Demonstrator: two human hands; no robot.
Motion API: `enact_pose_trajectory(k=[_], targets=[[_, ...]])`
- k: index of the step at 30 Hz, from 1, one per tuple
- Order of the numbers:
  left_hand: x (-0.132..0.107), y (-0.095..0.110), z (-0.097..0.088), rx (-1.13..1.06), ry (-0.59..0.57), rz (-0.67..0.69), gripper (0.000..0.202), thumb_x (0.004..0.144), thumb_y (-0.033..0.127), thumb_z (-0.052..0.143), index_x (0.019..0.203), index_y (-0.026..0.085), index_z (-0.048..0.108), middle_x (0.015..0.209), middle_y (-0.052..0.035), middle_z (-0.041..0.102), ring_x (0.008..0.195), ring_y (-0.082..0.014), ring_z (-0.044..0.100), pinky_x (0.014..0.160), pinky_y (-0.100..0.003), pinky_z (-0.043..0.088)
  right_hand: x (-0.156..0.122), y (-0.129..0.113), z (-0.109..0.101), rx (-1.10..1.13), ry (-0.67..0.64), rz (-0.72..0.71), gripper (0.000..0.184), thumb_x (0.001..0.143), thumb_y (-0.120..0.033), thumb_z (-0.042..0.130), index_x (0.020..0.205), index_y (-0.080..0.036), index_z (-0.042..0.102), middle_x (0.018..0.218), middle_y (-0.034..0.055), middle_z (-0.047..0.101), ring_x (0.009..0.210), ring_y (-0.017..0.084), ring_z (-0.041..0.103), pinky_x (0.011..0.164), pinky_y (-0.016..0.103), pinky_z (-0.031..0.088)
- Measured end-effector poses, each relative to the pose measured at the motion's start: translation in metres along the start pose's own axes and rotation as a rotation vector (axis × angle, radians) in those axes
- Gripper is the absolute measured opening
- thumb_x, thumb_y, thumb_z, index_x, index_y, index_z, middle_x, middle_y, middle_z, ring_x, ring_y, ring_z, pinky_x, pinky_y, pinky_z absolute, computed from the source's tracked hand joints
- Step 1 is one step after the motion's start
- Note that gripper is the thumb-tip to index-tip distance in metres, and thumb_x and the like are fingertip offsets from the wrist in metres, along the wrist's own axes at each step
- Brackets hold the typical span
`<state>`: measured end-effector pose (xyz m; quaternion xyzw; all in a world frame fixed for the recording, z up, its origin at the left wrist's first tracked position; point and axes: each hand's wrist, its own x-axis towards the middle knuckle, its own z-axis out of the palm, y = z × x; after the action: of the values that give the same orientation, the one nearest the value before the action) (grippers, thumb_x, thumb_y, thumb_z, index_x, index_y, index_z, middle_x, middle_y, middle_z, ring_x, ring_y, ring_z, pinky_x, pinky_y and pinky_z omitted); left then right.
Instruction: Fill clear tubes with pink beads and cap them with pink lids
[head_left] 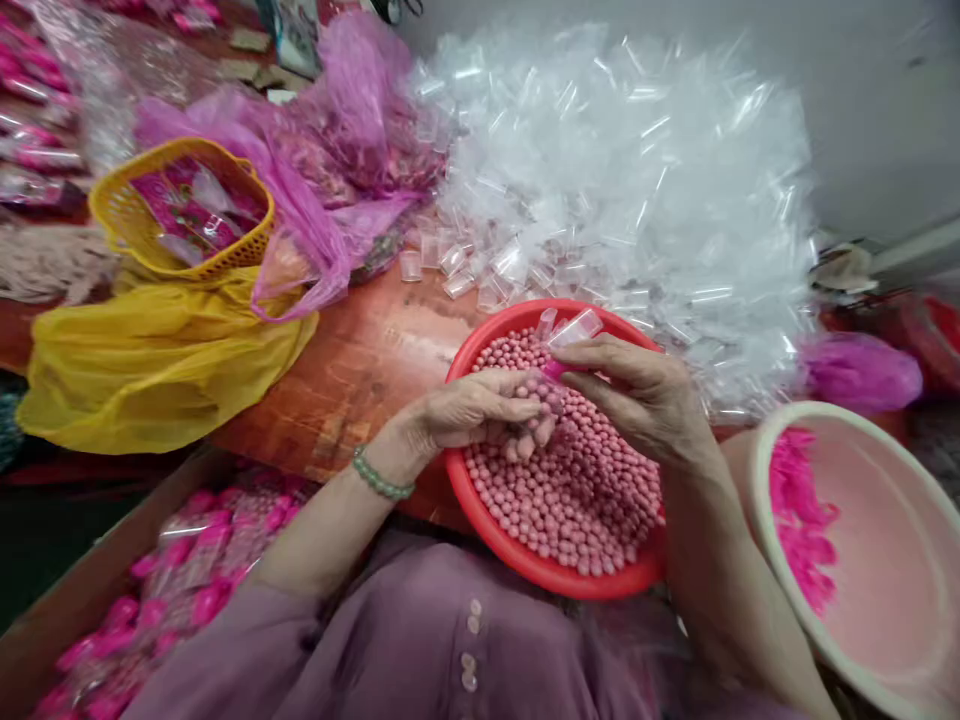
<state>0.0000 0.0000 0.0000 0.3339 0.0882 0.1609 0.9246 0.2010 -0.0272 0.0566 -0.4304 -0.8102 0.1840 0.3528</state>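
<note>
A red basin (480, 535) full of small pink balls (555, 520) sits in front of me. Over it, my left hand (480, 410) is closed around a small clear container (549, 392) with pink balls inside, partly hidden by the fingers. My right hand (637, 390) pinches a bright pink cap (553, 370) at the container's upper end. Just beyond the right fingertips, clear plastic tubes (577, 328) show above the balls; whether the fingers touch them I cannot tell.
Behind the basin rises a large heap of clear tubes (615, 160). To the right, a pale bucket (900, 560) holds pink pieces (802, 510). A yellow basket (195, 262) and yellow bag (165, 360) lie left; filled, pink-capped containers (187, 560) fill a box lower left.
</note>
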Motion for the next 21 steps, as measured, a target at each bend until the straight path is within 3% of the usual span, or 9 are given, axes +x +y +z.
enact_pose_trajectory(k=[6,13,16,21], targets=[[0.002,-0.001,-0.004,-0.053,-0.034,-0.001,0.028,0.081,0.028,0.072,0.097,0.012,0.055,0.077,-0.0036,0.065,0.057,-0.0101,0.064,0.052,-0.018,0.055,-0.009,0.006,-0.005,-0.219,0.106,0.011,0.022,0.083,-0.015,0.068,0.101,-0.028,0.076,0.100,0.0032,0.076,0.091,0.019,0.070,0.082,0.034,0.057],[0.001,-0.003,-0.002,-0.013,-0.013,0.050,0.025,0.081,0.024,0.071,0.098,0.011,0.059,0.084,-0.0056,0.066,0.063,-0.0100,0.066,0.061,-0.019,0.055,-0.008,-0.005,0.015,0.353,0.310,0.399,0.019,0.080,-0.022,0.075,0.098,-0.026,0.076,0.093,0.0001,0.077,0.085,0.017,0.072,0.082,0.035,0.060],[0.002,-0.005,-0.001,-0.005,0.010,0.065,0.024,0.080,0.020,0.072,0.098,0.011,0.060,0.088,-0.0059,0.067,0.068,-0.0108,0.067,0.066,-0.021,0.055,-0.007,-0.011,0.024,0.444,0.333,0.494,0.017,0.077,-0.025,0.077,0.094,-0.025,0.076,0.095,0.0009,0.077,0.089,0.018,0.071,0.088,0.037,0.058],[0.003,-0.009,-0.002,-0.011,0.050,0.070,0.031,0.078,0.019,0.073,0.104,0.013,0.058,0.088,-0.0060,0.067,0.072,-0.0137,0.068,0.069,-0.026,0.055,-0.005,-0.016,0.030,0.493,0.350,0.533,0.018,0.076,-0.028,0.078,0.094,-0.023,0.076,0.095,0.0014,0.077,0.089,0.017,0.071,0.091,0.038,0.057]])
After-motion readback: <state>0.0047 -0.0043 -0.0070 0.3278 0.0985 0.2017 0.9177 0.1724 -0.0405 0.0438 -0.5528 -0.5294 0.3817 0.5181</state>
